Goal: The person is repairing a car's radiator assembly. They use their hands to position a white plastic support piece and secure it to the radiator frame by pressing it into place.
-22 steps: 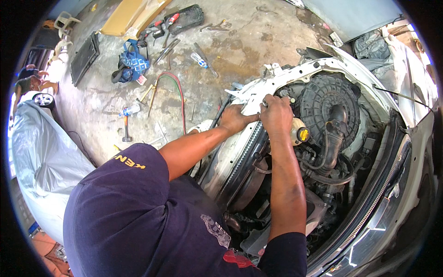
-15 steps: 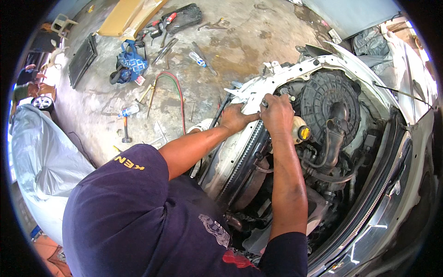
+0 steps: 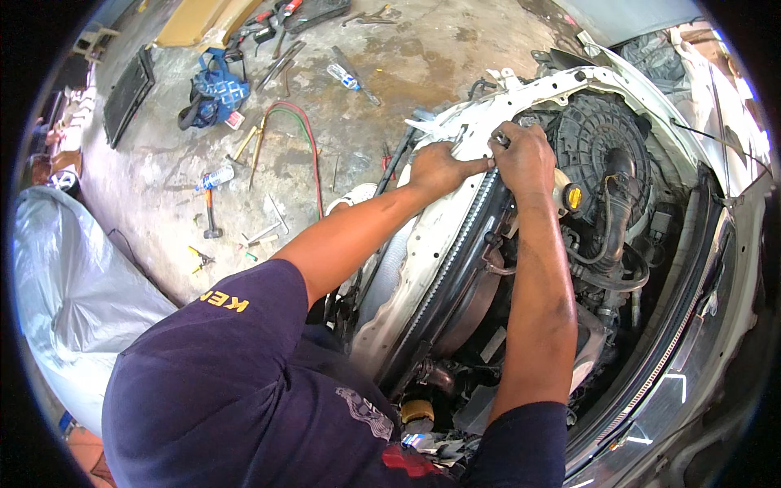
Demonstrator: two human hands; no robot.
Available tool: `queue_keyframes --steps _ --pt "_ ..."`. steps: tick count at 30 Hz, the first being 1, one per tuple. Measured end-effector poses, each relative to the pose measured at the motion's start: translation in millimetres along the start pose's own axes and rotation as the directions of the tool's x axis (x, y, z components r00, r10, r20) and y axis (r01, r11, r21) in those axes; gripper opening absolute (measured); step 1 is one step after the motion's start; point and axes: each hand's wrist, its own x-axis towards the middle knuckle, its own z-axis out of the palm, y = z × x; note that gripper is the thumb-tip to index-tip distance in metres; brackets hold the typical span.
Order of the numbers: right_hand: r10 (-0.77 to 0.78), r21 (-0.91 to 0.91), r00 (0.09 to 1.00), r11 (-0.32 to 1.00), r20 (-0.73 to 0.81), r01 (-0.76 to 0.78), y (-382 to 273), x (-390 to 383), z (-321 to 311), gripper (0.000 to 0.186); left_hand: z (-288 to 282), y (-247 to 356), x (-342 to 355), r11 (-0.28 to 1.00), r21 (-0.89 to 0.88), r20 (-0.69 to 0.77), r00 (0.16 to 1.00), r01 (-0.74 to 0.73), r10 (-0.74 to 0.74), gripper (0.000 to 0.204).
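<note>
My left hand [image 3: 439, 172] lies over the white front panel [image 3: 429, 221] of a car's open engine bay. Its thumb stretches right along the panel top, and its fingers bend over the front side, their tips hidden. Close beside it, my right hand [image 3: 525, 159] is closed around a small metal piece with a round end [image 3: 502, 141]; the rest of that piece is hidden in the fist. Just behind the right wrist sits a pale reservoir with a yellow cap [image 3: 573, 197]. The black radiator edge [image 3: 455, 264] runs below both hands.
A round black air-filter housing [image 3: 598, 146] and a bent intake hose [image 3: 616, 220] fill the bay's right side. On the concrete floor lie a hammer [image 3: 211, 215], a water bottle [image 3: 215, 177], red and green hoses [image 3: 312, 150] and a blue bag [image 3: 218, 89]. Silver sheeting [image 3: 77, 281] drapes the left.
The view has shifted, so the car and both hands appear farther up and right. Both hands stay at the same part of the panel, and the right one still grips the metal piece.
</note>
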Motion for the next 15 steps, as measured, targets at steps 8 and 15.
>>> queue_keyframes --steps 8,15 --pt "-0.009 0.039 0.999 0.999 -0.038 0.011 0 -4 5 0.022 -6 3 -3 0.998 0.032 0.046 0.998 0.051 -0.052 0.105" --pt "-0.038 0.051 0.998 0.998 -0.051 0.04 -2 -4 7 0.02 0 -9 1 0.994 -0.105 0.033 0.999 0.039 -0.035 0.079"
